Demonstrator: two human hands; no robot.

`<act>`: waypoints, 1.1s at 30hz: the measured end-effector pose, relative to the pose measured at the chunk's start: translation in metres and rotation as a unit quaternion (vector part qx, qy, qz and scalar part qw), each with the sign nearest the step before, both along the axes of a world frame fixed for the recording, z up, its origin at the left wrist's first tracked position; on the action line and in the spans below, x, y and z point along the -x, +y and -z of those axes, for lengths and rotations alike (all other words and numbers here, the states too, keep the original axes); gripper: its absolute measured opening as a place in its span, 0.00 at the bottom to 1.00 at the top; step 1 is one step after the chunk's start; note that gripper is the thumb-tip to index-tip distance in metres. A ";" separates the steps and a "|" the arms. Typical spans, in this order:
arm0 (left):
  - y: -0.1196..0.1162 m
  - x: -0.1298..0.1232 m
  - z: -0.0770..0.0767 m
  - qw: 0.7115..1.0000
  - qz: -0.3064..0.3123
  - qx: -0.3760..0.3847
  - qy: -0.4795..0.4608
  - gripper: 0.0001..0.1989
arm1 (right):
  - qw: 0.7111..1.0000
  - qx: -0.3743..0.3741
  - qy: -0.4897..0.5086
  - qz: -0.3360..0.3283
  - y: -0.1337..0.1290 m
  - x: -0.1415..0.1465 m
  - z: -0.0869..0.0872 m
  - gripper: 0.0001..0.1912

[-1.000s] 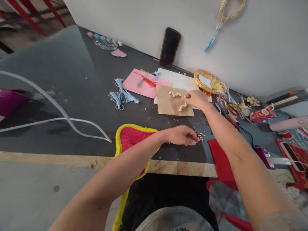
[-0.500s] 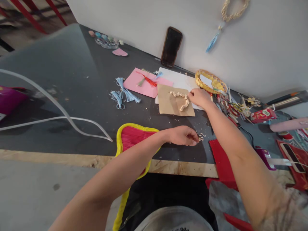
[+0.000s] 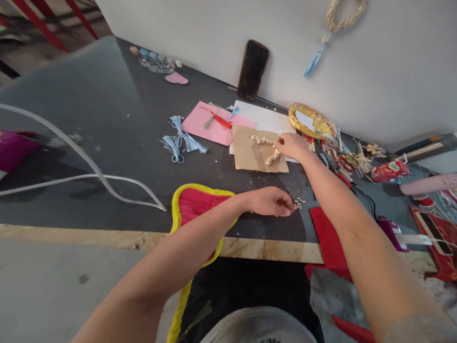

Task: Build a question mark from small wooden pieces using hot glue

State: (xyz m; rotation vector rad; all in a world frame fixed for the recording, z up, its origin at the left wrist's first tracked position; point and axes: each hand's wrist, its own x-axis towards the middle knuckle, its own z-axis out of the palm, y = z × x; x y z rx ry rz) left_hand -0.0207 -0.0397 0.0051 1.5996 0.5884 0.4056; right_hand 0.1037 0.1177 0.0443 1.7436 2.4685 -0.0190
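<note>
A curved strand of small cream pieces [image 3: 263, 140] lies on a brown paper sheet [image 3: 244, 159]. My right hand [image 3: 292, 145] reaches in from the right, with thumb and fingers pinched at the bend of the strand. Whatever sits between those fingertips is too small to make out. Lower down, close to the table's front edge, my left hand [image 3: 273, 202] rests with curled fingers beside a little heap of loose cream pieces [image 3: 299, 204]. Its fingertips touch the near side of the heap, and what they pinch is hidden.
Light blue tassels [image 3: 183, 138] lie left of a pink sheet [image 3: 200, 123] bearing a red tassel [image 3: 222, 121]. A phone [image 3: 253, 70] leans on the wall. A wicker basket [image 3: 294, 116], scissors [image 3: 346, 163] and cords crowd the right side. White tubing [image 3: 89, 162] crosses the left.
My right hand has shifted slightly left, so its fingertips now meet the strand's bend. My left hand stays by the loose pieces.
</note>
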 end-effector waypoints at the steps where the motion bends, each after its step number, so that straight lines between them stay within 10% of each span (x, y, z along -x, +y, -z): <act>1: 0.000 0.000 0.000 1.000 0.000 -0.001 -0.001 0.10 | 1.000 0.000 -0.002 0.002 0.000 0.000 -0.001 0.16; 26: -0.001 0.001 0.001 1.000 -0.007 0.020 -0.008 0.09 | 1.000 -0.028 0.000 0.006 -0.017 -0.021 -0.012 0.16; 33: 0.001 0.003 0.003 0.999 0.000 0.045 -0.012 0.11 | 0.993 -0.063 0.100 0.015 -0.067 -0.064 -0.024 0.18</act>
